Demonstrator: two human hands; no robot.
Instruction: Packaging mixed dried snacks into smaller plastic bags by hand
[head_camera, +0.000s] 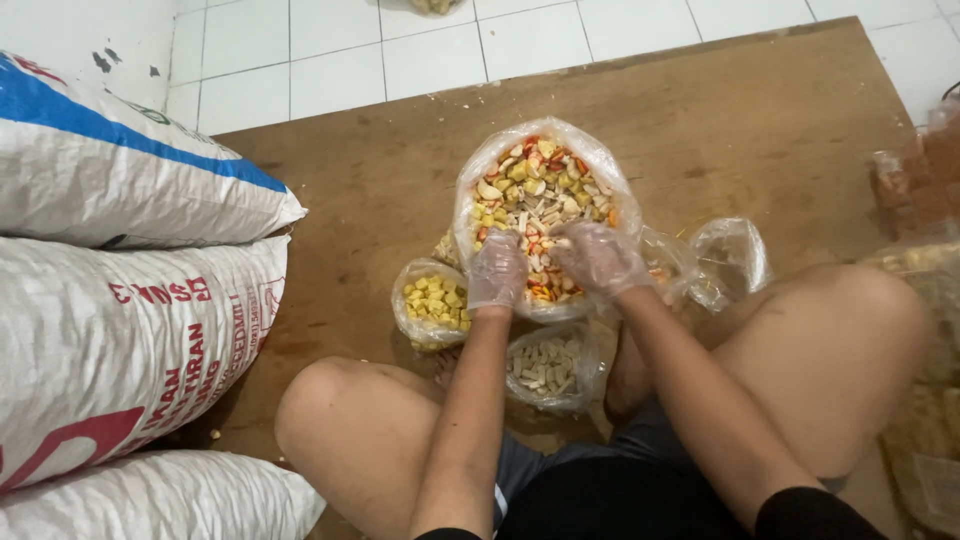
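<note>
Gloved hands (545, 265) half-buried in mixed-snack bag (540, 185), fingertips hidden.

Brown board (400, 160) carries snack bags (540, 190); white sacks (120, 330) alongside.

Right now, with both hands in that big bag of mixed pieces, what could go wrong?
1. The big bag is soft thin plastic standing open with no support; pressing from the left hand and right hand might tip it and spill pieces onto the board.
2. The open bag of yellow pieces and bag of pale pieces sit right beside the forearms, so a moving arm could knock them over.
</note>
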